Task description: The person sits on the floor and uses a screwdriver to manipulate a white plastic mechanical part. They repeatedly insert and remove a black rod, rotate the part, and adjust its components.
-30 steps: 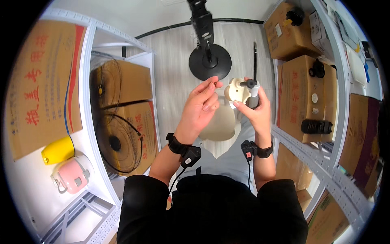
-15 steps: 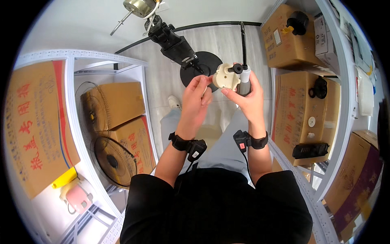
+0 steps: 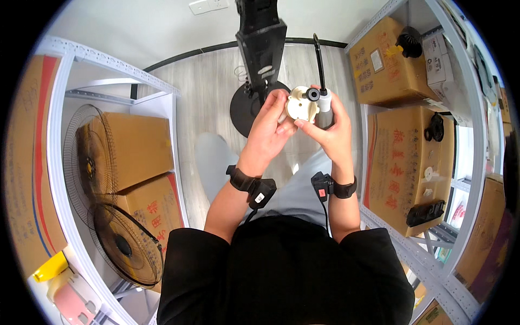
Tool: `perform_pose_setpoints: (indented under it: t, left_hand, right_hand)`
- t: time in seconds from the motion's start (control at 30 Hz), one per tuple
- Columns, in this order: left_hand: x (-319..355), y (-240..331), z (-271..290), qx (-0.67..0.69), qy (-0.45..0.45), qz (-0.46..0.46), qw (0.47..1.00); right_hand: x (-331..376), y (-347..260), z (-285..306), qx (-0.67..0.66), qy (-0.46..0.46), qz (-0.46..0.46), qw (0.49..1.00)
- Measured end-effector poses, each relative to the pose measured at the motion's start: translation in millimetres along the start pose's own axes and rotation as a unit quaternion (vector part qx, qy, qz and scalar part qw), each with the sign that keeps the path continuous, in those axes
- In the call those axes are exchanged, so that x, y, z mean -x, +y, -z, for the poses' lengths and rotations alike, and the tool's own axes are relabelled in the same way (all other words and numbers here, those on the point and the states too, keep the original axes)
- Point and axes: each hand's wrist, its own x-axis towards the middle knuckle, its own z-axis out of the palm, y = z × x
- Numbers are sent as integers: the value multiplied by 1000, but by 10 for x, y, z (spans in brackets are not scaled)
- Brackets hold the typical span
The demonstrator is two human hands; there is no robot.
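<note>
A cream plastic gear housing (image 3: 301,110), with a round black knob (image 3: 313,95) at its top right, is held between my hands. My left hand (image 3: 268,123) pinches the housing's left side, its fingers closed. My right hand (image 3: 331,129) presses a thumb on the housing's lower edge. Its fingers also wrap round a screwdriver-like tool (image 3: 324,101) with a white and grey handle, whose long black shaft points away from me. Just beyond the hands stands a black fan stand (image 3: 262,49) on a round base (image 3: 242,111).
On the left shelf, wire fan grilles (image 3: 89,162) lean against cardboard boxes (image 3: 141,143). At the right, more boxes (image 3: 398,162) carry small black parts, among them a black bracket (image 3: 426,213). A wall socket (image 3: 208,5) is at the far wall.
My left fingers have moved onto the housing's side. The view has shifted, so the fan stand appears more upright and nearer the middle, and its motor is out of view.
</note>
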Motion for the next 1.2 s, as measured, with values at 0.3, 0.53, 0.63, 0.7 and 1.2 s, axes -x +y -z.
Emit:
perform_pose_setpoints:
  t: [0.3, 0.53, 0.63, 0.7, 1.2]
  left_hand:
    - [473, -313, 141, -9, 28, 4, 1000]
    - [606, -411, -17, 6, 39, 47, 998]
    - [565, -409, -100, -18, 0, 2, 1000]
    - [518, -413, -122, -20, 5, -2, 1000]
    - [364, -577, 100, -10, 57, 29, 998]
  right_hand:
    - [548, 50, 64, -16, -14, -9, 1000]
    - [725, -86, 275, -17, -26, -16, 999]
    - [662, -145, 378, -24, -37, -5, 999]
    - [629, -143, 429, -4, -40, 31, 999]
    - [600, 93, 450, 41, -41, -2, 998]
